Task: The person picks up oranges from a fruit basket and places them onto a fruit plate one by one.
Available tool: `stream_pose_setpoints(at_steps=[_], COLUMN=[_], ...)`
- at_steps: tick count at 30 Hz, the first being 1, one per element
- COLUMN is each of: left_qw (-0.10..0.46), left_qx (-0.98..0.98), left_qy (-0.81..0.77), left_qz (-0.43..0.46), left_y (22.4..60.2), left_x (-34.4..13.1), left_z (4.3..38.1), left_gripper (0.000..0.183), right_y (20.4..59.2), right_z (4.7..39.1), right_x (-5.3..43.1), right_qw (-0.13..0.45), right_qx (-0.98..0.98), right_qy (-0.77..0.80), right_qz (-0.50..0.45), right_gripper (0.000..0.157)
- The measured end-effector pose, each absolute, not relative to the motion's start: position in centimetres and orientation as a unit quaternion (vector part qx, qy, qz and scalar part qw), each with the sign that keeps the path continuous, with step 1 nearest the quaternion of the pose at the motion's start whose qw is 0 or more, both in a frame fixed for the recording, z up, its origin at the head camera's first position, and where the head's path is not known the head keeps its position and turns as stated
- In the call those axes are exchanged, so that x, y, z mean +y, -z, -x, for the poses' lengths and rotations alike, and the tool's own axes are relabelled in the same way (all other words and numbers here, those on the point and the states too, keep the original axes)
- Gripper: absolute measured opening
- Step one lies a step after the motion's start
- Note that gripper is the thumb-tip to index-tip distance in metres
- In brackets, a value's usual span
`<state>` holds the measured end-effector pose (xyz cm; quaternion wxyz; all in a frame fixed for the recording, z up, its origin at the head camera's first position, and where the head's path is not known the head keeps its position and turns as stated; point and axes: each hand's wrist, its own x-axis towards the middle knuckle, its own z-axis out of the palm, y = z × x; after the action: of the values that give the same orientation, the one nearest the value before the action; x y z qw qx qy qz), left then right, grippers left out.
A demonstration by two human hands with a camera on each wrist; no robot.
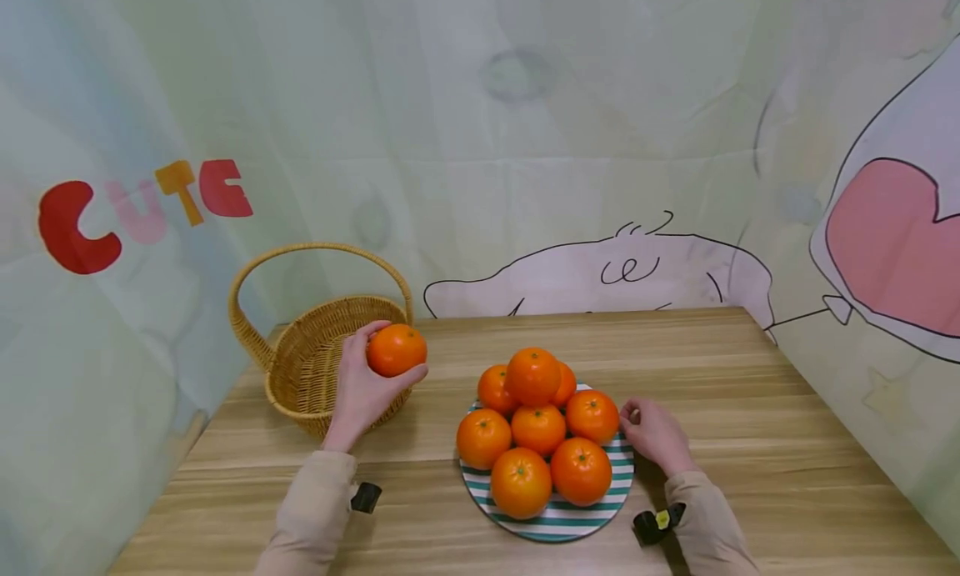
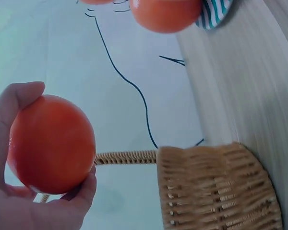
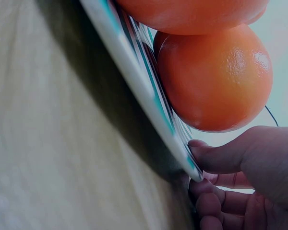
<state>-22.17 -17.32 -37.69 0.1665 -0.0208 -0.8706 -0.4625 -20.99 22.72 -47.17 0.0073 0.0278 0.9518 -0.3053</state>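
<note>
My left hand [image 1: 363,397] grips a glossy orange [image 1: 397,350] between thumb and fingers. In the head view the hand overlaps the right side of a wicker basket [image 1: 288,401] with a tall arched handle; no fruit shows inside it. The left wrist view shows the held orange [image 2: 53,143] raised beside the basket's handle. Several more oranges [image 1: 538,428] are piled on a round plate [image 1: 551,528] with green and white stripes. At the plate's right rim, my right hand [image 1: 658,436] pinches the edge [image 3: 194,170], thumb on top and fingers beneath.
A wood-grain table [image 1: 750,443] carries the basket at the back left and the plate near the middle. Printed cloth [image 1: 480,184] hangs behind it and along both sides. Each wrist wears a small black camera [image 1: 366,498].
</note>
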Motion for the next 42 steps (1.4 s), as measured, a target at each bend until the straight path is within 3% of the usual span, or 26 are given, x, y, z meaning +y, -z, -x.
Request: stream_pose_setpoints(at_steps=[8, 16, 32, 42], left_qw=[0.179, 0.191, 0.056, 0.035], left_qx=[-0.847, -0.828, -0.806, -0.82], left_qy=[0.5, 0.518, 0.564, 0.544], left_qz=[0.028, 0.095, 0.168, 0.177], left_y=[38.4, 39.0, 40.2, 40.5], left_x=[-15.0, -11.8, -6.3, -5.1], left_z=[20.8, 19.4, 16.5, 15.9], left_gripper=[0.078, 0.077, 0.072, 0.072], right_y=[47.1, 47.0, 46.9, 47.0], right_z=[20.9, 20.9, 21.0, 21.0], right_x=[22.7, 22.6, 22.5, 22.7], right_qw=[0.014, 0.014, 0.016, 0.018], right_qx=[0.951, 0.95, 0.949, 0.949], right_qy=[0.308, 0.31, 0.312, 0.313], right_qz=[-0.032, -0.031, -0.035, -0.038], right_gripper=[0.012, 0.011, 0.011, 0.012])
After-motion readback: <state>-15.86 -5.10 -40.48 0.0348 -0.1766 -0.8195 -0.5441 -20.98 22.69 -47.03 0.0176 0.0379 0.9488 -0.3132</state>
